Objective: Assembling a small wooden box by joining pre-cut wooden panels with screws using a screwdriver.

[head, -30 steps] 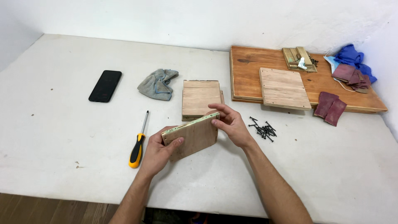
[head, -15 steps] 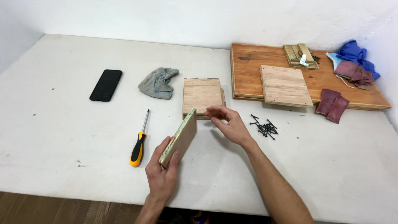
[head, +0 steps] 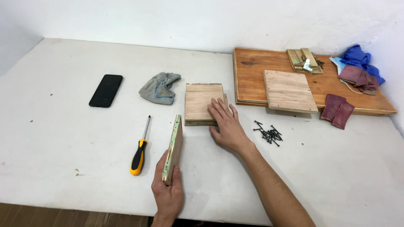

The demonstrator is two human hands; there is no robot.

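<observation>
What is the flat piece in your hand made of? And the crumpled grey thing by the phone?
The panel in the left hand looks like plywood: its edge seems layered, with greenish paint or stain along it. The grey rag looks like soft cloth, since it lies in loose folds and wrinkles.

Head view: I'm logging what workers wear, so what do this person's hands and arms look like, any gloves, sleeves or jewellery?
Both are bare. The left hand and right hand have no gloves, and no rings show. The right forearm is uncovered as far as the picture's lower edge, with no sleeve, watch or band. The left wrist is cut off at the frame's edge, so little of that arm shows.
</observation>
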